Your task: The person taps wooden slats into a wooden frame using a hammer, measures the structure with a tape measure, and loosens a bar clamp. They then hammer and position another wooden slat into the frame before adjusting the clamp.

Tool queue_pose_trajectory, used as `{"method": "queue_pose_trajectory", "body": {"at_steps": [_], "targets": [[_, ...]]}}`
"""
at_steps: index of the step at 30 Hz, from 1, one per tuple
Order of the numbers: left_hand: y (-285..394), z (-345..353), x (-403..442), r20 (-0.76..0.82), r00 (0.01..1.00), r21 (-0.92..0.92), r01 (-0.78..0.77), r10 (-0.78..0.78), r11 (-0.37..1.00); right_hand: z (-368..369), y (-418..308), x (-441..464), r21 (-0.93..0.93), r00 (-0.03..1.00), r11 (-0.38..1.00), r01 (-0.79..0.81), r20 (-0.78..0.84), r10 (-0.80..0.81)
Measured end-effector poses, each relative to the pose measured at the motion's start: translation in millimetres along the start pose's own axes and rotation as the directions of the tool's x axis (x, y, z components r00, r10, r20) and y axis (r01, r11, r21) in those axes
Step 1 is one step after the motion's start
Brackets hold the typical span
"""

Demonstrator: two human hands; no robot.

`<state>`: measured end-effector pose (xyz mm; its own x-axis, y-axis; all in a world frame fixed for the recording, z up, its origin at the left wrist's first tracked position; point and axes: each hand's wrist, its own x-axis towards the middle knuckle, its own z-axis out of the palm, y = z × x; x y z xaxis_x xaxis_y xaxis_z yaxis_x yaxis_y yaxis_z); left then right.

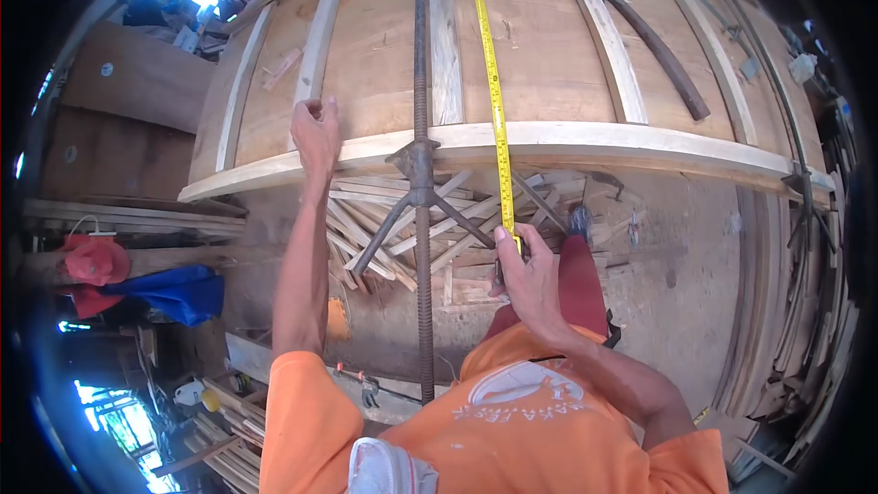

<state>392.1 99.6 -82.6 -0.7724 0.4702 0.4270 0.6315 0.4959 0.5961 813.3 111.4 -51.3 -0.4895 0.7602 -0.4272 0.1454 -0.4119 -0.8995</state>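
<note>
My left hand (316,142) is over the front rail (567,135) of a wooden panel frame, by the end of a slat (322,32). Its fingers are loosely bent, the thumb stands apart, and I see nothing in it. My right hand (530,274) is closed around a tape measure, whose case is mostly hidden by the fingers. From it the yellow blade (495,96) stretches away across the rail and the plywood panel (544,55) to the far side. Between my hands, a long threaded bar clamp (422,165) crosses the frame, its handle forked.
A hammer (658,55) lies on the panel at the right. Another bar clamp (800,185) spans the right end. Loose wood strips (384,229) are piled beneath the frame. Stacked boards (759,302) stand right; a red cap (96,259) and blue cloth (178,293) are left.
</note>
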Motion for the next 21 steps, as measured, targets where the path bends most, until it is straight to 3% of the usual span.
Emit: {"method": "queue_pose_trajectory", "body": {"at_steps": [4, 6, 13, 17, 21], "targets": [[6.6, -2.4, 0.0, 0.01, 1.0, 0.029, -0.007, 0.007, 1.0, -1.4, 3.3, -2.9, -0.017, 0.999, 0.999, 0.028, -0.03, -0.029], [5.7, -0.6, -0.2, 0.016, 0.999, 0.033, -0.028, 0.028, 0.999, -4.6, 12.2, 0.4, -0.167, 0.995, 0.981, 0.097, -0.001, -0.099], [7.1, 4.7, -5.7, 0.013, 0.999, 0.08, -0.042, 0.041, 0.996, -7.2, 24.0, 2.8, -0.24, 0.956, 0.929, 0.282, -0.016, -0.294], [16.8, -5.2, 0.2, -0.069, 0.997, 0.042, 0.042, -0.039, 0.998, -8.4, -2.9, -8.4, 0.105, 0.999, 0.994, 0.038, 0.003, -0.038], [17.0, -13.4, -4.7, -0.04, 0.999, 0.061, -0.005, 0.008, 0.998, -30.0, -25.6, -4.0, 0.132, 0.993, 0.985, 0.109, 0.027, -0.113]]}}
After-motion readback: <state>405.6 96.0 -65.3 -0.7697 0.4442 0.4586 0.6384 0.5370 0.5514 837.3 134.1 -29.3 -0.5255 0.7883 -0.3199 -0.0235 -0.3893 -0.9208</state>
